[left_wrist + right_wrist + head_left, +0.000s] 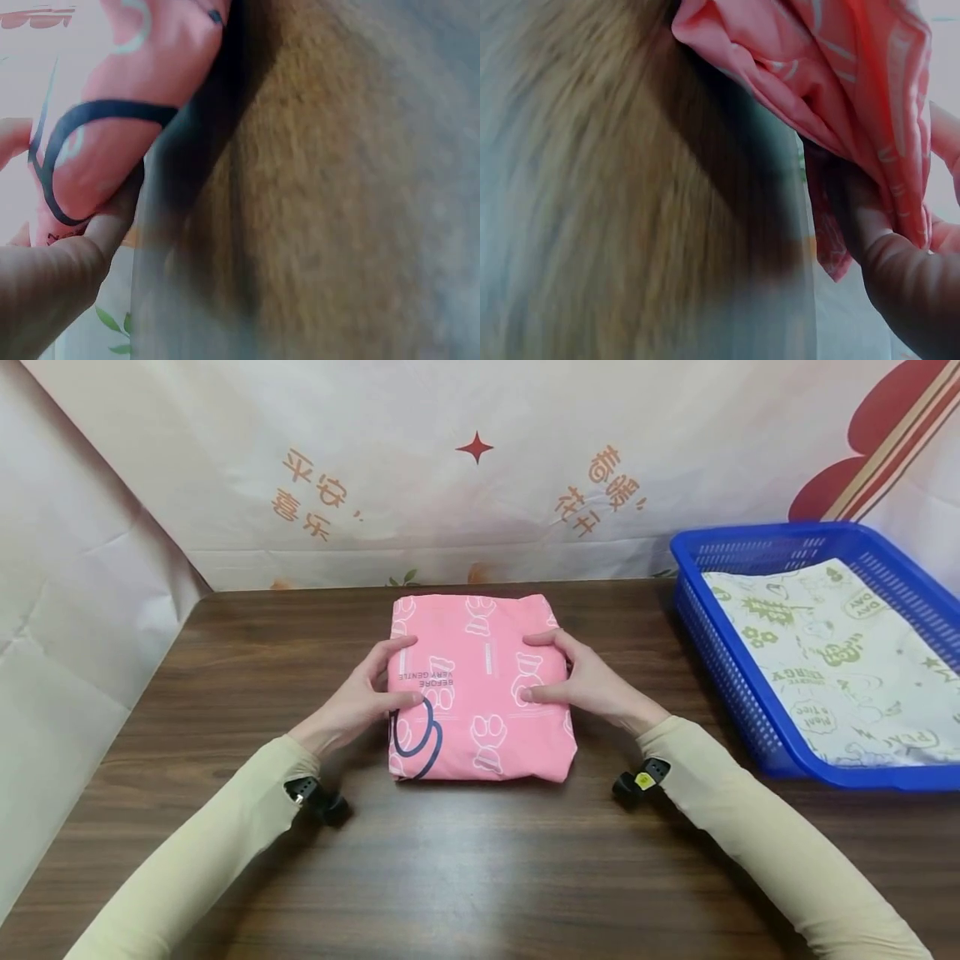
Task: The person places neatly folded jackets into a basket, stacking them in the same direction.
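Observation:
A pink folded cloth (480, 693) with white line prints, dark lettering and a dark blue curved line is near the middle of the table. At its left edge my left hand (367, 693) grips it, thumb and a finger on top. My right hand (585, 681) holds the opposite edge in much the same way. Fingers reach under the cloth (150, 67) in the left wrist view. On the right side, the loose folds of the cloth (840, 82) sag around the fingers, and its edge stands off the table there.
A blue plastic basket (720, 635) stands at the right, with a white cloth (832, 660) printed in green lying inside. Beneath everything is a dark wood-grain table (480, 860). A printed pale curtain (480, 510) hangs along the back edge.

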Action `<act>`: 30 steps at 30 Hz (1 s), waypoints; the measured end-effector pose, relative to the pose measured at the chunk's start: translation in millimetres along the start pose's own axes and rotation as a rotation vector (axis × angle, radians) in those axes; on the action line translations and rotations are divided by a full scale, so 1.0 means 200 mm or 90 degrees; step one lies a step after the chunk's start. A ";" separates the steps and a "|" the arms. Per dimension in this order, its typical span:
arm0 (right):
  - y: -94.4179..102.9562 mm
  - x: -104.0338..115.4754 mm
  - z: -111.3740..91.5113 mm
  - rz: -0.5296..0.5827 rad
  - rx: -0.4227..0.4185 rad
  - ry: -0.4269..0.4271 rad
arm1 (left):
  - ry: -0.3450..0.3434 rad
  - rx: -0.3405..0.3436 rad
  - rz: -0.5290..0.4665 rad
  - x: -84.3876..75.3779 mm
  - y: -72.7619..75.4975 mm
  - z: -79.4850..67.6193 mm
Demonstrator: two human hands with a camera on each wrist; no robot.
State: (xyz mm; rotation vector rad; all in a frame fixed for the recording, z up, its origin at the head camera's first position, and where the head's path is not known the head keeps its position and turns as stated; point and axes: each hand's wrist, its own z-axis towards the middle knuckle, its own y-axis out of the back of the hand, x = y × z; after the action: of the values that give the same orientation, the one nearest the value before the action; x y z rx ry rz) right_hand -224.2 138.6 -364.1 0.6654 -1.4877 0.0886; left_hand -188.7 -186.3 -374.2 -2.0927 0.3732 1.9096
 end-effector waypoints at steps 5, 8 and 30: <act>0.05 0.00 -0.04 -0.041 0.001 -0.007 | 0.002 0.003 0.052 0.00 -0.03 0.02; 0.07 0.00 -0.06 -0.042 0.004 -0.011 | 0.013 0.009 0.061 -0.02 -0.05 0.03; 0.28 0.30 -0.31 -0.069 -0.051 -0.125 | 0.019 0.105 0.108 -0.26 -0.21 0.15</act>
State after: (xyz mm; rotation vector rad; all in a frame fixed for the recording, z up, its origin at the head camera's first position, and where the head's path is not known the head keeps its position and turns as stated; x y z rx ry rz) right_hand -187.2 193.0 -284.5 0.7044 -1.6304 -0.1229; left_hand -205.7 -135.7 -322.6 -2.0407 0.7101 1.8670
